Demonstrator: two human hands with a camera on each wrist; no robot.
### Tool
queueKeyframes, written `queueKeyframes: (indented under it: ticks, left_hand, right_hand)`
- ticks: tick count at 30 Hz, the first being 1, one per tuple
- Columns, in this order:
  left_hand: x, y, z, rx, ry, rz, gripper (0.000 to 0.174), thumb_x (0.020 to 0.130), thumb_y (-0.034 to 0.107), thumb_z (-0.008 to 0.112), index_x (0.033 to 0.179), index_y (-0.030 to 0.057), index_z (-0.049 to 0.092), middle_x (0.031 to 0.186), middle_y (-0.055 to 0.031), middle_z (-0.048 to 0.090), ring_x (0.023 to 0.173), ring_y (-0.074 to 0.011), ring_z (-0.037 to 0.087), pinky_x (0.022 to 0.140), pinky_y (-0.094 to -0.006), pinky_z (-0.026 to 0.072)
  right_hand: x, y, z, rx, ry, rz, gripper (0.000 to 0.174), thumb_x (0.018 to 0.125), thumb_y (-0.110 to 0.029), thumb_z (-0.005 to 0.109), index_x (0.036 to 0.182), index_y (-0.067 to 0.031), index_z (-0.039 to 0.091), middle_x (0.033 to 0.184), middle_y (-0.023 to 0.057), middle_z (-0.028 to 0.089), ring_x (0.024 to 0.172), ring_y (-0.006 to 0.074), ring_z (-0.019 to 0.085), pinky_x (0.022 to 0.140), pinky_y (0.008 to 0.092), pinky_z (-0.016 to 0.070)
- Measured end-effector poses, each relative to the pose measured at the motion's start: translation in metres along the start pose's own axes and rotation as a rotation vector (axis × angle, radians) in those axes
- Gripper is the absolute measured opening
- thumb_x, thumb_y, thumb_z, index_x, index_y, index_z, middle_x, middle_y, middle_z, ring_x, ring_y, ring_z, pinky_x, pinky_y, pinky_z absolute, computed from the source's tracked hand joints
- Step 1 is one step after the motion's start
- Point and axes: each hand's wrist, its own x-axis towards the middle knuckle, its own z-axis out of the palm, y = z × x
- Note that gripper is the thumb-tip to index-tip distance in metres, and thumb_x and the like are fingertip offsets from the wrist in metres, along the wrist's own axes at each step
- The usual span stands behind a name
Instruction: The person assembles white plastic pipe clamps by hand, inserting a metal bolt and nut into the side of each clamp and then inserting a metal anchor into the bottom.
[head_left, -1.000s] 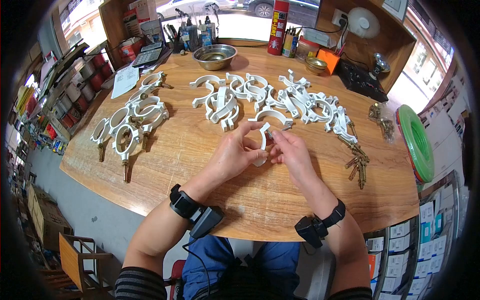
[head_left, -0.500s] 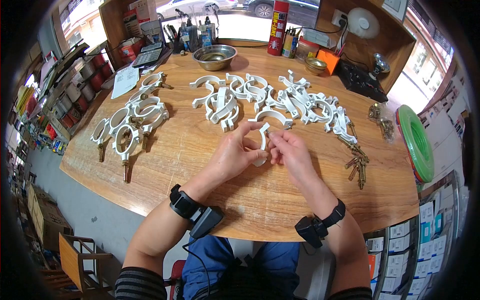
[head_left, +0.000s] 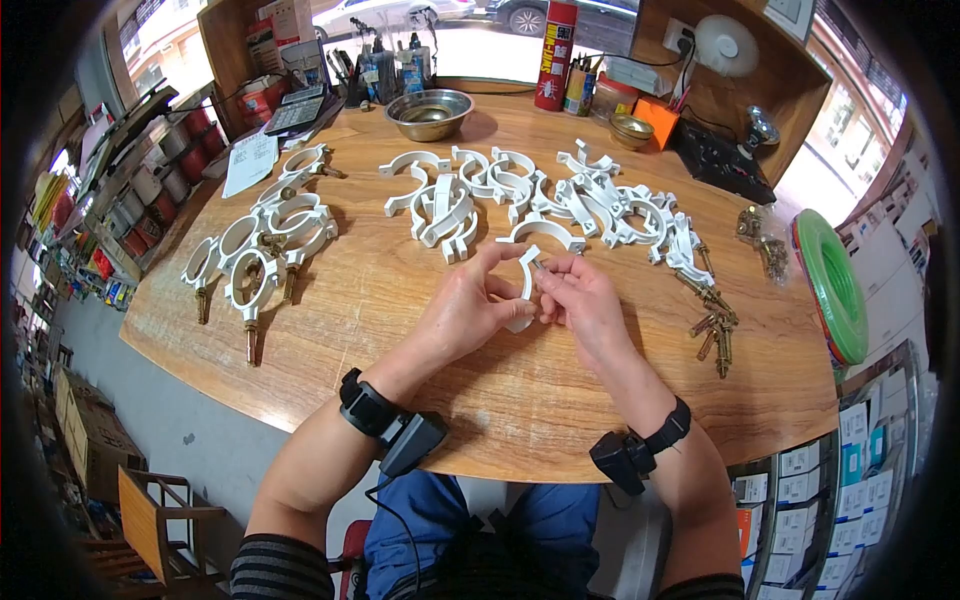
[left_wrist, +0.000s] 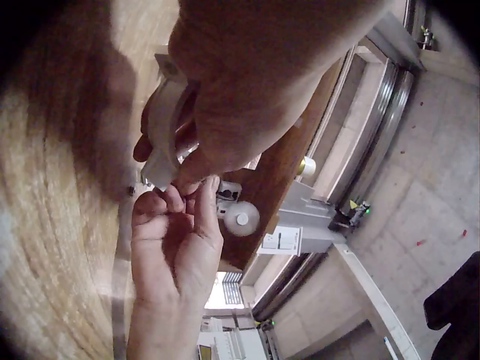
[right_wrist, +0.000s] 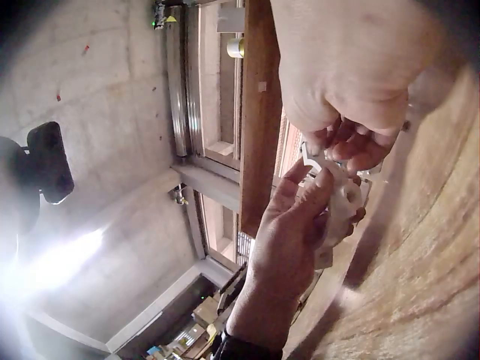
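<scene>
My left hand [head_left: 462, 308] grips a white plastic half-ring pipe clamp [head_left: 527, 272] between thumb and fingers, above the middle of the table. At the clamp's upper end sits a small metal screw [head_left: 541, 266]. The thumb and fingers of my right hand [head_left: 585, 308] pinch at this screw, mostly covering it. In the left wrist view the clamp [left_wrist: 163, 124] curves below the left palm, with the right hand [left_wrist: 176, 251] meeting its end. Just beyond the hands lies another white half ring [head_left: 545, 230] with a screw at its end.
White half rings [head_left: 445, 210] lie heaped at the back of the wooden table [head_left: 400, 430]. Assembled ring clamps [head_left: 252, 280] with brass-coloured bolts are at left. Loose bolts [head_left: 720, 335] lie at right, near a bag of fittings [head_left: 765, 245]. A metal bowl [head_left: 430, 115] stands behind.
The fingers and thumb of my right hand have shifted slightly at the screw. The left hand and the clamp in it have stayed still.
</scene>
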Motion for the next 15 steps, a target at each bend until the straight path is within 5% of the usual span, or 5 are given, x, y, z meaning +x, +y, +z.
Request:
queueKeyframes:
  ticks: [8, 15]
  left_hand:
    - [0.0005, 0.0, -0.0003, 0.016, 0.006, -0.005, 0.051, 0.07, 0.009, 0.067, 0.114, 0.0042, 0.043, 0.069, -0.01, 0.062, 0.064, -0.0144, 0.06, 0.058, -0.0257, 0.0457]
    - [-0.0002, 0.0017, -0.0004, 0.029, 0.006, -0.012, 0.051, 0.069, 0.008, 0.067, 0.114, 0.0043, 0.043, 0.07, -0.0102, 0.062, 0.064, -0.0145, 0.06, 0.057, -0.0256, 0.0457]
  right_hand:
    - [0.0005, 0.0004, -0.0059, 0.173, -0.058, 0.165, 0.02, 0.085, -0.023, 0.052, 0.084, -0.0024, 0.053, 0.065, 0.0007, 0.051, 0.049, 0.0053, 0.046, 0.044, 0.0182, 0.0368]
    - [-0.0001, -0.0017, -0.0026, 0.068, -0.013, 0.034, 0.014, 0.083, -0.016, 0.055, 0.084, -0.0019, 0.052, 0.065, 0.0005, 0.052, 0.054, 0.0057, 0.048, 0.048, 0.0195, 0.041]
